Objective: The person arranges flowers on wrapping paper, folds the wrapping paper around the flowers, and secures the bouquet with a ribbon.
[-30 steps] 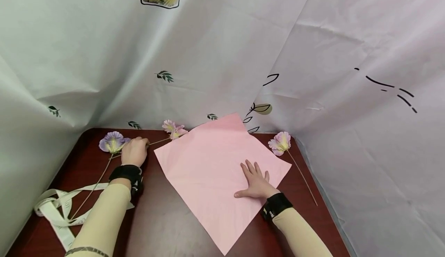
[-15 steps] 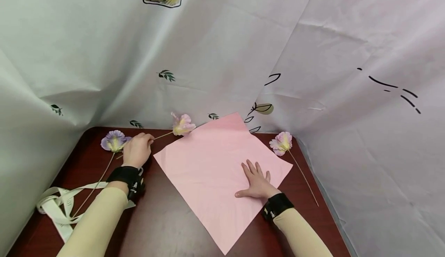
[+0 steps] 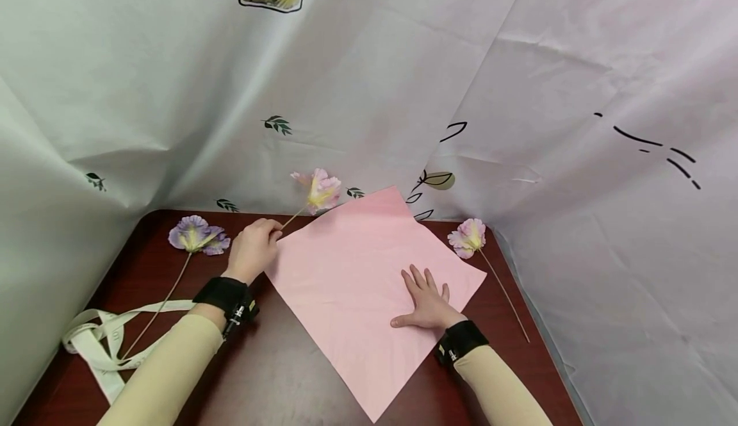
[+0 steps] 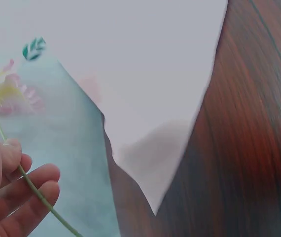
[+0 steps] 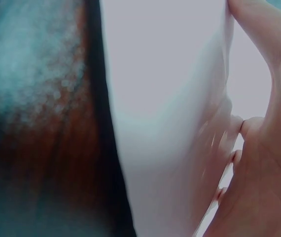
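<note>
Left wrist view: held flower stem [image 4: 30, 183] cut off below. Ribbon [image 3: 95, 352] partly behind left sleeve [image 3: 164, 368], lettering [image 3: 116, 335] unreadable.

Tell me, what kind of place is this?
It looks like a little craft corner, maybe for flower arranging: a dark red-brown table surrounded by patterned sheets, with pink paper, long-stemmed flowers and a pale ribbon.
</note>
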Demonstrator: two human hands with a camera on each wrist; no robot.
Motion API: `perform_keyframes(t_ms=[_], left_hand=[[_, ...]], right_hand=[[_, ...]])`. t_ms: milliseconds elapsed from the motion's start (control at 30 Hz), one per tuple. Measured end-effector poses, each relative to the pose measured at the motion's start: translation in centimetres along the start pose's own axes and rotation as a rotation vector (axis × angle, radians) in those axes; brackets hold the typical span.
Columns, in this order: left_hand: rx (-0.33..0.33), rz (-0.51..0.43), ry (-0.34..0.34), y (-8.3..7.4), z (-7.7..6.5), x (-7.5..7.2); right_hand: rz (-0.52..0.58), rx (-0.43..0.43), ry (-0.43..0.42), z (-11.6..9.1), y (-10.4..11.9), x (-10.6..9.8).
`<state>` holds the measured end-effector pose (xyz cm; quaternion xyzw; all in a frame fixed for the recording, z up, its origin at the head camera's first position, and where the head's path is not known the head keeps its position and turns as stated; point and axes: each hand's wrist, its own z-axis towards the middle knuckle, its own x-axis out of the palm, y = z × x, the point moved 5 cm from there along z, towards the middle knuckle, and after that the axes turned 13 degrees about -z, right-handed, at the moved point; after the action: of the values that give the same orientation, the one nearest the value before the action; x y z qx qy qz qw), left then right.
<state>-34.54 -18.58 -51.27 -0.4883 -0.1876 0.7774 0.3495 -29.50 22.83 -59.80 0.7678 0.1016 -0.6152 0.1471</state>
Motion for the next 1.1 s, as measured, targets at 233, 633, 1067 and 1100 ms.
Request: perform_keyframes(t_ms=[233, 633, 1067, 1100], left_hand=[[-0.156, -0.293, 0.101, -2.6, -0.1, 2.2], [-0.272, -0.553, 0.202, -7.3, -1.4, 7.8], [-0.329, -0.632, 0.242, -10.5, -1.2, 13.0], [-0.339, -0.642, 0.247, -10.6, -1.3, 13.4]], right_hand=[[0.013, -0.003, -0.001, -0.1, -0.2, 0.1], [0.005, -0.001, 0.021, 0.0, -0.1, 0.0], [-0.010, 0.019, 0.045, 0.1, -0.2, 0.1], [-0.008, 0.019, 0.041, 0.1, -0.2, 0.1]])
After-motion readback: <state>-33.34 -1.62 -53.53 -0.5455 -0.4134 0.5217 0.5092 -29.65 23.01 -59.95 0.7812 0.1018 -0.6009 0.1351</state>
